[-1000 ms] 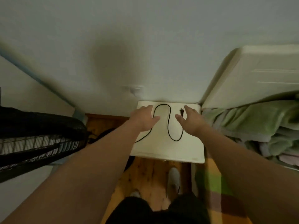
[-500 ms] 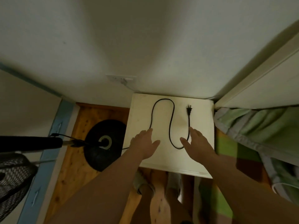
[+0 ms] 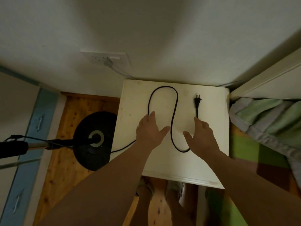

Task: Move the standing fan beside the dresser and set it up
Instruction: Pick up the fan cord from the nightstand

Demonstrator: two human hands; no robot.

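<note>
The standing fan's round black base [image 3: 93,142] rests on the wooden floor, just left of a cream-white dresser top [image 3: 211,128]. Its pole [image 3: 48,144] leans out of view to the left. The black power cord [image 3: 175,111] snakes across the dresser top and ends in a two-pin plug [image 3: 197,101] lying unplugged. My left hand [image 3: 149,130] hovers flat over the cord's left loop. Over the cord near the plug end is my right hand [image 3: 201,136], fingers spread. Neither hand grips anything.
A white wall socket [image 3: 105,58] with a white plug in it sits on the wall above the dresser's left corner. A blue-trimmed drawer unit [image 3: 37,121] stands at left. A bed with green bedding [image 3: 268,118] is at right. My feet [image 3: 174,190] are below the dresser's front edge.
The view has tilted further down, so the fan head is gone from sight and the base shows. Both hands drew back from the far part of the dresser top toward its middle.
</note>
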